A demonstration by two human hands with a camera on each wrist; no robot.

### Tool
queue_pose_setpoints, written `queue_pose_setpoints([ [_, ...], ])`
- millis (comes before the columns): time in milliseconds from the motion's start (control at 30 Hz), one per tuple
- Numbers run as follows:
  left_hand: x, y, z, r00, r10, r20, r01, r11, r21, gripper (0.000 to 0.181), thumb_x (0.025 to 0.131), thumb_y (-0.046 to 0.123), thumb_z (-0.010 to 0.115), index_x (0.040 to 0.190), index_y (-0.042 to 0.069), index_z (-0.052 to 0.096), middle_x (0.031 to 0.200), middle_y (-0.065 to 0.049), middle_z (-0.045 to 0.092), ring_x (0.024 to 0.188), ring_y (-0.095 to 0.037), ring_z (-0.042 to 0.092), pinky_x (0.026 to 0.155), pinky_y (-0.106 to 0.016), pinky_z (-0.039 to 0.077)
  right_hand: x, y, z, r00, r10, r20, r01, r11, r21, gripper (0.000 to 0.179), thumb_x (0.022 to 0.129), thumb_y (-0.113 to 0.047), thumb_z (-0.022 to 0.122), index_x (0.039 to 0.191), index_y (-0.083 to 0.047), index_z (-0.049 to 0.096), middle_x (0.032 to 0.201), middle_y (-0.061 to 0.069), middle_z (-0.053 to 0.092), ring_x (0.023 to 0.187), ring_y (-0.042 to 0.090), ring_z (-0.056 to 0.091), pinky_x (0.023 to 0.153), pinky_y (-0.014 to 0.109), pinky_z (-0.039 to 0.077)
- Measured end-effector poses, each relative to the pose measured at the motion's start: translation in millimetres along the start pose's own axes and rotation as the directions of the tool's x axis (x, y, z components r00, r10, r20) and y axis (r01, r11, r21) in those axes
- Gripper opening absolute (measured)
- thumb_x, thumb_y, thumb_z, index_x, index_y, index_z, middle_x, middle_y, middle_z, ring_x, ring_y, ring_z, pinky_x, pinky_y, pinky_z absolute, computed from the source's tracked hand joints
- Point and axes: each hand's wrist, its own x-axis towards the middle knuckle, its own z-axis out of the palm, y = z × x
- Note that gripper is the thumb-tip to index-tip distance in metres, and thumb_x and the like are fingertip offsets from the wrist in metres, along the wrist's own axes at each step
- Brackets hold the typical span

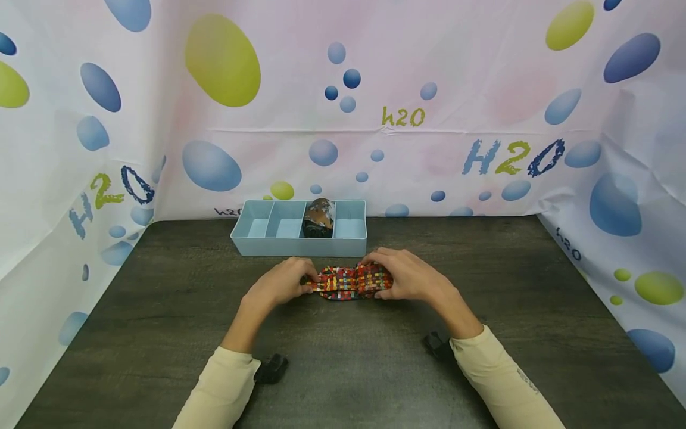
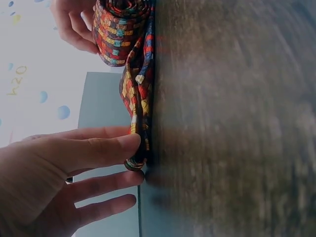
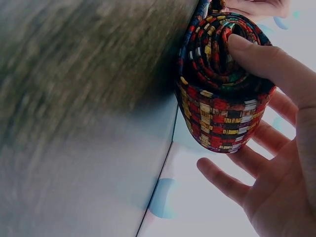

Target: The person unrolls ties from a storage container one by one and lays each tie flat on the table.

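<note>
A multicoloured, woven-patterned necktie (image 1: 339, 279) lies on the dark table in front of the box, partly wound into a roll. My right hand (image 1: 411, 275) grips the rolled part at the right; in the right wrist view the thumb presses against the spiral end of the roll (image 3: 217, 116). At the left, my left hand (image 1: 283, 282) pinches the flat tail between thumb and fingers. The left wrist view shows this narrow tail (image 2: 139, 111) standing on edge, stretched between the two hands. Part of the roll is covered by the right fingers.
Behind the hands stands a light blue divided box (image 1: 300, 246) with several compartments. One compartment holds a dark brown and black rolled item (image 1: 319, 218). A white sheet with bubble prints (image 1: 407, 59) hangs along the back and sides of the table (image 1: 343, 357).
</note>
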Motion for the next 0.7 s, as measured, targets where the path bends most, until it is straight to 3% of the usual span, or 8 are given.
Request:
queue_pose_setpoints([
  [167, 2.0, -2.6, -0.7, 1.0, 0.021, 0.003, -0.021, 1.0, 0.004, 0.015, 0.093, 0.003, 0.077, 0.107, 0.006, 0.079, 0.112, -0.007, 0.072, 0.106, -0.028, 0.069, 0.088, -0.043, 0.058, -0.2, -0.2, -1.0, 1.0, 0.008, -0.003, -0.008, 1.0, -0.004, 0.061, 0.08, -0.018, 0.092, 0.134, -0.01, 0.065, 0.124, 0.007, 0.067, 0.107, 0.026, 0.067, 0.094, 0.051, 0.054],
  [467, 1.3, -1.9, 0.8, 1.0, 0.002, 0.01, -0.002, 1.0, 0.017, 0.015, 0.093, 0.003, 0.077, 0.107, 0.006, 0.079, 0.114, -0.007, 0.072, 0.108, -0.029, 0.069, 0.09, -0.044, 0.058, 0.4, -1.8, -0.2, 1.0, -0.013, -0.016, 0.014, 1.0, 0.026, 0.063, 0.08, -0.014, 0.091, 0.136, -0.011, 0.063, 0.126, 0.008, 0.066, 0.108, 0.027, 0.066, 0.094, 0.051, 0.054],
  [700, 0.8, -0.1, 0.9, 1.0, -0.014, 0.011, 0.013, 1.0, 0.024, 0.014, 0.093, 0.003, 0.076, 0.107, 0.006, 0.079, 0.114, -0.008, 0.071, 0.108, -0.029, 0.068, 0.09, -0.044, 0.058, -3.4, -1.4, -4.4, 0.999, 0.039, -0.027, -0.038, 0.998, 0.048, 0.071, 0.08, -0.009, 0.087, 0.145, -0.012, 0.058, 0.126, 0.01, 0.063, 0.105, 0.027, 0.064, 0.091, 0.051, 0.054],
])
